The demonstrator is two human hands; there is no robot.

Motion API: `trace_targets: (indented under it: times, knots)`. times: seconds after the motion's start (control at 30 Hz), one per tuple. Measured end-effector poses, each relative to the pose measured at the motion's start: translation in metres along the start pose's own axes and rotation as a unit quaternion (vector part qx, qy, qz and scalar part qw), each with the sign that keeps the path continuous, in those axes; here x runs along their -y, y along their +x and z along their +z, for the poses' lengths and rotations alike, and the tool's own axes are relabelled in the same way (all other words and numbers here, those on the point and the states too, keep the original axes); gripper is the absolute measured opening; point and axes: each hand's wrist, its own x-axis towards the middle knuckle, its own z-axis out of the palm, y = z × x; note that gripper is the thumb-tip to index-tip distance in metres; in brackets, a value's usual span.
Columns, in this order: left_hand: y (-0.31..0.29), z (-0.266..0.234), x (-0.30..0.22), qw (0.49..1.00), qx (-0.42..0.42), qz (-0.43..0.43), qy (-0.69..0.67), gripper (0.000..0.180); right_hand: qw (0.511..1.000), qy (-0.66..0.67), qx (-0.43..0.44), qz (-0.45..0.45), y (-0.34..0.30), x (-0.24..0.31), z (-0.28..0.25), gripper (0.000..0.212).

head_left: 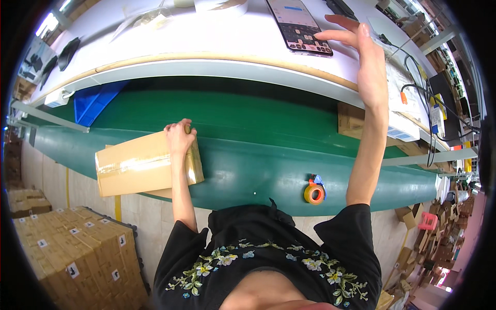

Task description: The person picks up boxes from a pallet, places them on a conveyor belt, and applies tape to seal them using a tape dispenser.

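My left hand (179,135) is at the far right corner of a taped cardboard box (135,164), its fingers curled over the edge. The box lies on the green work surface (248,170), with clear tape shining along its top. On the white shelf above lies a smartphone (300,29), its screen lit with a keyboard showing. Over its lower right part reaches my right hand (368,62): the fingers are spread, and one fingertip is at the screen. That hand holds nothing.
A tape dispenser with a yellow-orange roll (314,192) sits on the green surface, to the right. The white shelf (206,44) runs across the far side, with cables (421,85) at its right end. Stacked cartons (85,253) stand on the floor at lower left.
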Motion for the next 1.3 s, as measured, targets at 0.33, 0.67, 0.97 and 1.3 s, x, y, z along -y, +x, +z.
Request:
trace_targets:
  times: [0.33, 0.67, 0.97, 1.3]
  knots:
    - [-0.003, 0.002, 0.004, 1.000, -0.011, -0.001, -0.004, 0.025, 1.000, -0.016, 0.000, -0.006, 0.000, 0.001, 0.000, 0.057]
    - [-0.003, -0.003, 0.004, 1.000, -0.008, 0.002, -0.016, 0.026, 0.999, -0.030, -0.024, 0.010, -0.001, 0.001, 0.002, 0.053]
    - [-0.004, -0.009, -0.001, 1.000, 0.021, 0.004, -0.021, 0.029, 1.000, 0.018, 0.004, -0.001, -0.002, 0.005, 0.002, 0.049]
    - [-0.004, -0.006, 0.003, 0.999, 0.021, 0.027, -0.024, 0.031, 1.000, -0.015, -0.011, -0.003, -0.002, 0.004, 0.004, 0.048]
